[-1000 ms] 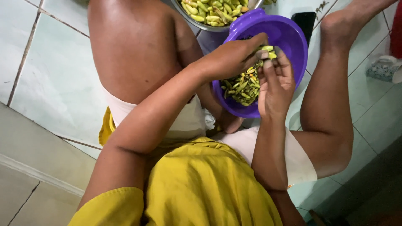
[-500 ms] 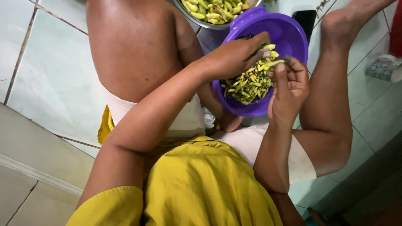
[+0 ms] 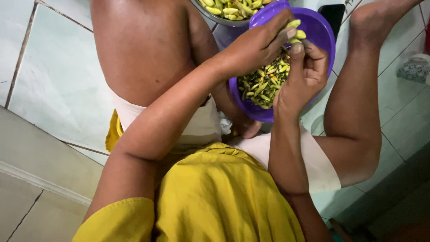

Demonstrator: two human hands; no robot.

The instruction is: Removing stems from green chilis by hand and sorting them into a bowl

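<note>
A tiled floor [image 3: 58, 76] is noted at left, with the person seated on it. The left hand [image 3: 251, 47] is closed over a bunch of pale green pods [image 3: 295, 29], its grip pinching them above the purple bowl [image 3: 320, 33]. The pods' long axes run roughly left to right, tips toward the right hand [image 3: 304, 76], whose grip is pressed onto one pod's end. Cut pieces [image 3: 264, 83] part-fill the bowl; a metal bowl [image 3: 224, 20] of whole pods remains, so much work is judged outstanding.
</note>
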